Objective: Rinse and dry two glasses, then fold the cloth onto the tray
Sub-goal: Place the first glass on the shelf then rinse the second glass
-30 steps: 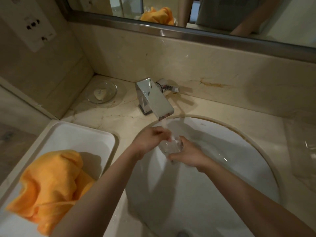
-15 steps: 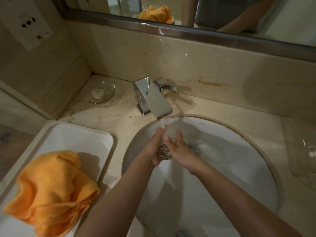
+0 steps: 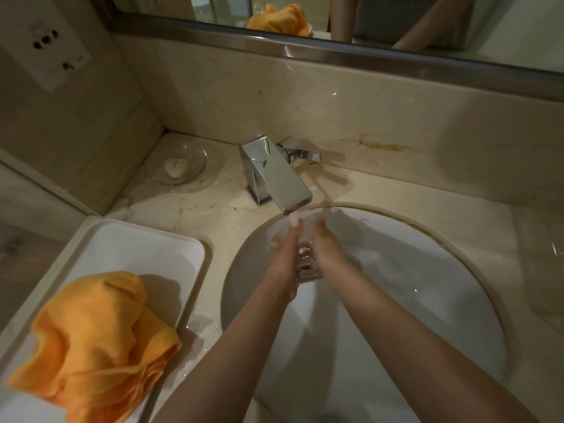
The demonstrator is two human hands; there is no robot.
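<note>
A clear glass point(image 3: 306, 265) sits between my two palms over the white basin point(image 3: 427, 294), under the water stream from the chrome tap point(image 3: 276, 175). My left hand point(image 3: 282, 261) presses its left side and my right hand point(image 3: 329, 253) its right side, with fingers stretched toward the spout. The hands hide most of the glass. A crumpled orange cloth point(image 3: 91, 340) lies on the white tray point(image 3: 152, 242) at the left. No second glass is plainly visible.
A glass soap dish point(image 3: 178, 164) with a soap piece stands in the back left corner of the marble counter point(image 3: 396, 190). A wall socket plate point(image 3: 45, 47) is at upper left, the mirror frame point(image 3: 335, 56) above. Something clear glints at the right edge point(image 3: 554, 250).
My hands went from gripping the glass with curled fingers to pressing it flat between both palms, and moved slightly up under the spout. Water keeps running.
</note>
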